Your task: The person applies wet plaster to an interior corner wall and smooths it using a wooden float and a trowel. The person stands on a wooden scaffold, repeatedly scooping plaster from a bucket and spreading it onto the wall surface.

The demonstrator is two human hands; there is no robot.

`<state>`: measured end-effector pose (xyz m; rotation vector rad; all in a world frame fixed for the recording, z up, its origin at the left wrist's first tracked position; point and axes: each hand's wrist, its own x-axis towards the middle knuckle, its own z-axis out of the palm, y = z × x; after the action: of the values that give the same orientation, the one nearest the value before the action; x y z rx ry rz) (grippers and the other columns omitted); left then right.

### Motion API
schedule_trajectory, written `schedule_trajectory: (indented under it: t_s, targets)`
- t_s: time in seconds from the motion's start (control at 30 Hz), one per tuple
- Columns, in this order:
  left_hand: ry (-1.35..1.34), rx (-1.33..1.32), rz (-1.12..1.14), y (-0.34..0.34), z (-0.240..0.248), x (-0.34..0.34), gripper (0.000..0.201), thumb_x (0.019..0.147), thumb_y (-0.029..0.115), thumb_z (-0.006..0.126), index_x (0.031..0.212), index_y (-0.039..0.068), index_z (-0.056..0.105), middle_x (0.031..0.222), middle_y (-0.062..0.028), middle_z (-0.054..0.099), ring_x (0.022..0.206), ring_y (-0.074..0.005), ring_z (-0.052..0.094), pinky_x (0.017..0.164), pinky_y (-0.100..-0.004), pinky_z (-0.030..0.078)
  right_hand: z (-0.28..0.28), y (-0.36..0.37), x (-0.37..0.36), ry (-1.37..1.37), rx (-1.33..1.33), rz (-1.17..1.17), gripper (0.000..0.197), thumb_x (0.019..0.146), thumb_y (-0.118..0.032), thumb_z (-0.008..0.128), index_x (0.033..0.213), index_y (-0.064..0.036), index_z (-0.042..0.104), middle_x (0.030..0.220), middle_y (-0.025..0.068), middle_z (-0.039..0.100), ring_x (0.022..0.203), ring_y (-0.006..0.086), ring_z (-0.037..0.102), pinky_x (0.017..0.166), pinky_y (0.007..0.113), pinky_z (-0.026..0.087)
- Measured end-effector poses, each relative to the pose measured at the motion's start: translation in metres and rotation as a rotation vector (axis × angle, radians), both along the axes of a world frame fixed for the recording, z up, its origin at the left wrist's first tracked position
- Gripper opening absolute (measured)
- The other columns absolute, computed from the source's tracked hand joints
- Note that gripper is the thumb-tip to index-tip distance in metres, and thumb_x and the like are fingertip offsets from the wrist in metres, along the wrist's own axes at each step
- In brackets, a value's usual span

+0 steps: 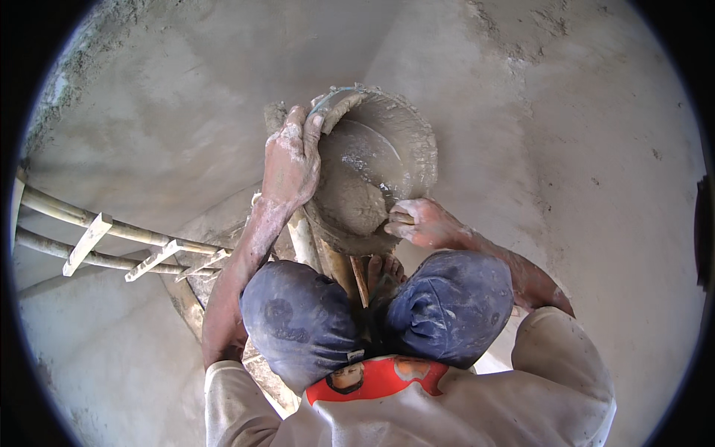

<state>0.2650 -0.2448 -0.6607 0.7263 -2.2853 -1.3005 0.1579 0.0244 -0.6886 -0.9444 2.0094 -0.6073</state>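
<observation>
grey wall (596, 186) beyond hands (292, 167) at caked bucket (418, 149)

The bucket (421, 138) opens upward; a ladder (153, 260) blocks left.

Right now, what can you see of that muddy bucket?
The bucket is round and open-topped, caked in grey, mortar-like material that hides what it is made of; a bluish strip shows at the far left rim. Wet grey mix lies inside, heaped toward the near side. It sits beyond the knees, the left hand gripping its left rim, the right hand at its near right edge.
</observation>
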Motion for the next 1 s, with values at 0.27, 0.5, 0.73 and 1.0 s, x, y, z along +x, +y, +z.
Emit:
schedule_trajectory:
  t_s: [0.27, 0.5, 0.73, 1.0]
  targets:
    - [0.040, -0.107, 0.191, -0.025, -0.062, -0.001, 0.060, 0.110, 0.042, 0.049, 0.140, -0.010, 0.053, 0.125, -0.0354, 0.066, 0.120, -0.0469, 0.063, 0.103, -0.0465, 0.048, -0.017, 0.029, -0.033, 0.365, 0.077, 0.273, 0.040, 0.102, -0.041, 0.061, 0.115, -0.0033, 0.065, 0.111, 0.0248, 0.067, 0.106, 0.0451, 0.066, 0.093, 0.053, 0.052]
    - [0.007, 0.135, 0.151, -0.053, -0.068, 0.017, 0.054, 0.111, 0.045, 0.043, 0.117, -0.007, 0.059, 0.103, -0.0238, 0.067, 0.098, -0.0309, 0.063, 0.093, -0.0429, 0.050, 0.065, -0.022, -0.035, 0.368, -0.130, 0.248, 0.043, 0.104, -0.039, 0.059, 0.121, 0.0009, 0.063, 0.106, 0.0241, 0.066, 0.096, 0.0431, 0.067, 0.090, 0.049, 0.054]
    - [0.078, 0.315, 0.259, -0.047, -0.070, 0.026, 0.061, 0.109, 0.053, 0.049, 0.121, -0.006, 0.059, 0.108, -0.0162, 0.066, 0.099, -0.0265, 0.059, 0.091, -0.0406, 0.048, 0.172, -0.012, -0.088, -0.650, -0.246, 0.000, 0.052, 0.100, -0.042, 0.067, 0.131, -0.0003, 0.061, 0.114, 0.0206, 0.071, 0.090, 0.0235, 0.074, 0.071, 0.037, 0.062]
    - [0.054, 0.495, 0.321, -0.023, -0.083, 0.036, 0.069, 0.107, 0.059, 0.049, 0.134, -0.004, 0.058, 0.121, -0.0192, 0.063, 0.111, -0.0272, 0.057, 0.100, -0.0391, 0.044, 0.284, 0.098, -0.188, 0.624, -0.636, -0.828, 0.032, 0.104, -0.034, 0.062, 0.119, -0.0062, 0.066, 0.076, 0.0016, 0.064, 0.055, 0.0059, 0.059, 0.043, 0.023, 0.049]
